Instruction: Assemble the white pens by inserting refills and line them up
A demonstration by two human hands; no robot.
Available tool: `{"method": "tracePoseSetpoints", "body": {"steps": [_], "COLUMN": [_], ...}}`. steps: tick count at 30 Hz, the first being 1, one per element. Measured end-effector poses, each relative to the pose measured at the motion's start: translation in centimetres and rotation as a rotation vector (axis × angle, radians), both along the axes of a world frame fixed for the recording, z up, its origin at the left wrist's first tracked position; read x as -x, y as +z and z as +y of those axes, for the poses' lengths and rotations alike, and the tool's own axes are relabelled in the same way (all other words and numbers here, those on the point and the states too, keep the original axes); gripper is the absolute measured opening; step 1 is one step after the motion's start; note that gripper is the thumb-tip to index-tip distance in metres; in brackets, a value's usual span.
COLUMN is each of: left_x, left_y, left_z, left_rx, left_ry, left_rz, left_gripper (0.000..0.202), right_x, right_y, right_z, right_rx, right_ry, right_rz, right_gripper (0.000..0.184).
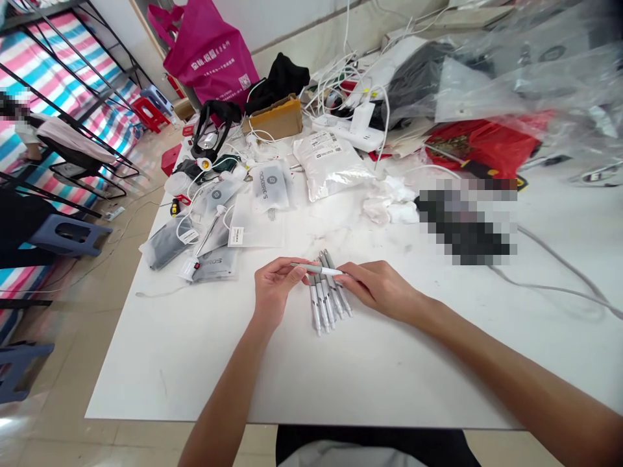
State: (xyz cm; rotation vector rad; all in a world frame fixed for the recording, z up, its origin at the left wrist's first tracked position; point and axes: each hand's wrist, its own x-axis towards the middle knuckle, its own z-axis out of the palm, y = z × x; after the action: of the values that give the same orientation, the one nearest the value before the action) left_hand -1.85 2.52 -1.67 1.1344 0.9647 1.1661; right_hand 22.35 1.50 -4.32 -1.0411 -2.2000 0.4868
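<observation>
Slim grey-and-white pen (316,269) hovering crosswise just above the rest, lying nearly level. Matching silver pens (327,299) lying flat on the white table (195,363), bunching together at the far ends, fanning apart toward the near edge, barrels touching or almost touching, glinting under the light.

The pixelated object (464,224) at right cannot be identified. The plastic sheeting (530,71) at far right is cut off at the edge of view.
</observation>
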Motion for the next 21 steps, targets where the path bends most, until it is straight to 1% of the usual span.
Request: {"method": "tracePoseSetpoints", "body": {"steps": [4,10,14,18,20,21], "left_x": [0.08,0.07,0.04,-0.17,-0.31,-0.36], "left_y": [0.03,-0.16,-0.41,-0.41,-0.29,-0.24], "left_z": [0.0,0.02,0.03,0.07,0.03,0.0], "left_rx": [0.006,0.017,0.026,0.015,0.0,-0.012], "left_ry": [0.037,0.04,0.044,0.024,-0.014,-0.041], "left_rz": [-0.003,-0.029,-0.041,-0.064,-0.071,-0.077], "left_gripper": [0.02,0.019,0.021,0.019,0.017,0.019], "right_x": [0.15,0.04,-0.03,-0.13,-0.18,-0.19], "right_y": [-0.31,-0.24,-0.15,-0.1,-0.06,-0.04], "right_z": [-0.03,0.24,0.36,0.47,0.46,0.42], "right_rx": [-0.03,-0.172,-0.223,-0.23,-0.214,-0.195], "right_ry": [-0.004,-0.006,-0.014,-0.013,-0.011,-0.008], "right_rz": [-0.006,-0.034,-0.037,-0.034,-0.023,-0.015], "right_gripper": [0.035,0.029,0.027,0.027,0.028,0.03]}}
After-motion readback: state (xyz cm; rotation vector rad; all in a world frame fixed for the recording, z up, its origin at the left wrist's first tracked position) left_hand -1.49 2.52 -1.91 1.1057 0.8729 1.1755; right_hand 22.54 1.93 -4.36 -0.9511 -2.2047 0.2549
